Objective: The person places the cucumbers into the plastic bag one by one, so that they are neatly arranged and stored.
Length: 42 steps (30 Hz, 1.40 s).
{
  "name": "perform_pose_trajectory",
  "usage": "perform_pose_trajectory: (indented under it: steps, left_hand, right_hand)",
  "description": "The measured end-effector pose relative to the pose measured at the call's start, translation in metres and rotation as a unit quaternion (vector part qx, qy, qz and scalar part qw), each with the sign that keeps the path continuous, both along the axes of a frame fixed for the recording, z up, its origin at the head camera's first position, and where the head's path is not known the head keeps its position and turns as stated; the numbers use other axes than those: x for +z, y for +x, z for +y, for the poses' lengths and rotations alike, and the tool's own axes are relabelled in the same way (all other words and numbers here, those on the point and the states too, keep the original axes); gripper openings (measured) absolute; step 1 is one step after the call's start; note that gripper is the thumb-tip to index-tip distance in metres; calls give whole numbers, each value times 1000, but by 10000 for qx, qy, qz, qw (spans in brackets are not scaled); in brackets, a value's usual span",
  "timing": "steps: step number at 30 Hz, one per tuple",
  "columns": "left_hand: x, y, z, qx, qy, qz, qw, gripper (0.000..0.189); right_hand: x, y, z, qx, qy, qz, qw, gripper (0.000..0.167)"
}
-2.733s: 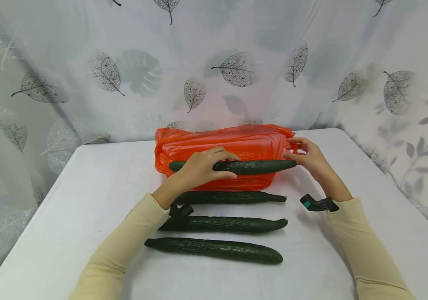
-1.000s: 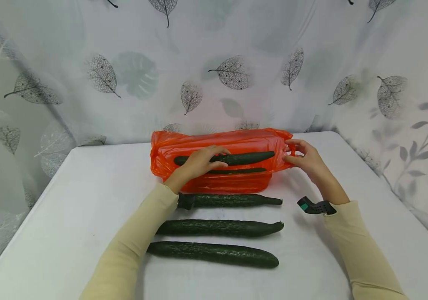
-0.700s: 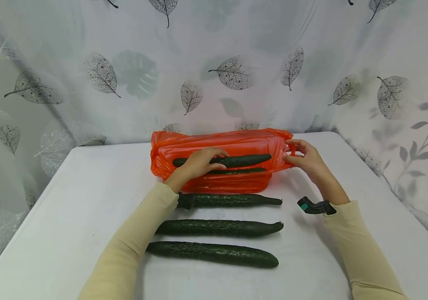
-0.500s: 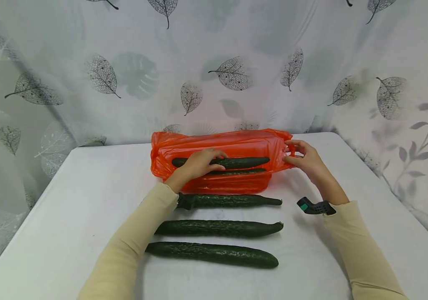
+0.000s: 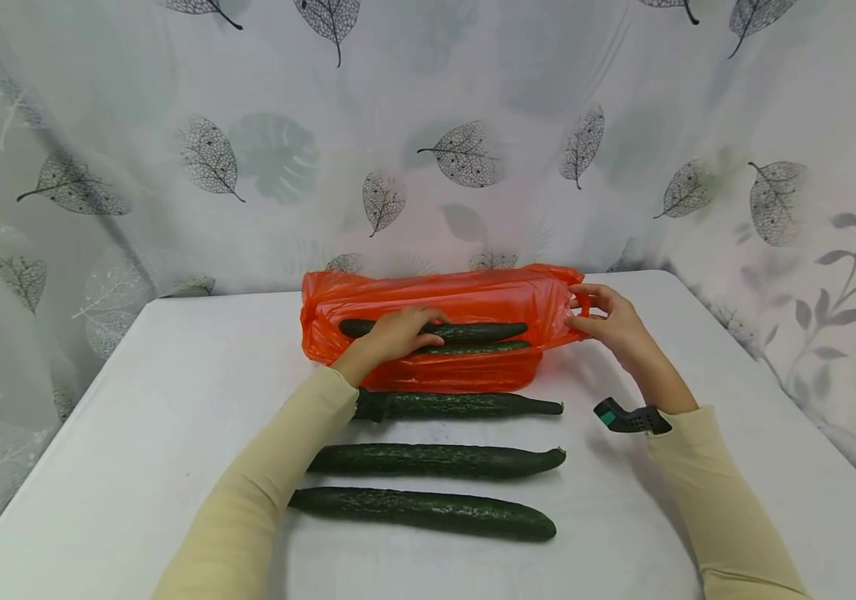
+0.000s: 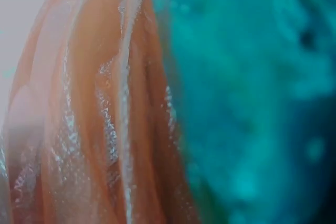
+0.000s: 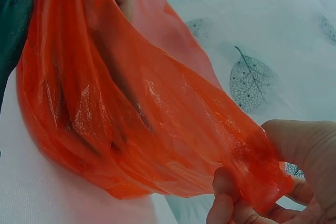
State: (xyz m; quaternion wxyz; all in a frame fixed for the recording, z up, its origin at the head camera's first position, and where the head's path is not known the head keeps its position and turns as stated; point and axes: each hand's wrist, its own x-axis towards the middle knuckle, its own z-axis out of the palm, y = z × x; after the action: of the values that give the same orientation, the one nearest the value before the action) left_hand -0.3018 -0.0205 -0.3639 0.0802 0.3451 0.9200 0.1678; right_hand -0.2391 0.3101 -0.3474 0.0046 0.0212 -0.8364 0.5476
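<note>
Head view: cucumber [image 5: 465, 332] lies inside orange bag [image 5: 473, 296], centre of frame, atop a 2nd cucumber [image 5: 483, 347]. Left hand [image 5: 393, 333] fingers curled over its left part. Right hand [image 5: 608, 321] pinches bag's right handle, fingers closed on plastic w/ thumb. 3 more cucumbers [image 5: 435, 460] in rows on white table [image 5: 135, 433], lower centre.

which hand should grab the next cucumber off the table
Left, probably. The left hand is over the cucumbers in the orange bag, just behind the nearest loose cucumber on the table. The right hand pinches the bag's handle, holding its mouth open.
</note>
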Motion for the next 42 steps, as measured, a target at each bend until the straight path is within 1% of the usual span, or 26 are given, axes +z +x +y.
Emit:
perform_pose_trajectory:
  steps: [7,12,20,27,31,36,39,42]
  left_hand:
    - [-3,-3,-2,22,-86,-343,9994,44]
    - [-2,-4,-2,-15,-78,-413,9991,43]
    - [0,-3,-1,-13,-17,-495,9988,41]
    - [0,-2,-2,4,83,-299,9995,36]
    - [3,1,-3,38,105,-215,9997,32]
    - [4,5,-4,131,87,-3,9999,34]
    - [4,7,-6,156,166,140,9996,35]
    - [5,7,-9,148,275,185,9993,35]
  right_hand:
    - [-1,-1,-1,-8,52,9,10000,59]
    - [1,1,-1,-44,56,-43,10000,60]
    - [1,1,1,-16,54,10,10000,61]
    - [0,0,0,-27,27,-31,10000,61]
    - [0,1,0,-26,24,-52,10000,61]
    - [1,1,-1,-43,50,-31,10000,61]
    - [1,1,-1,-51,87,-28,9999,61]
    - [1,1,-1,-49,121,-42,9999,61]
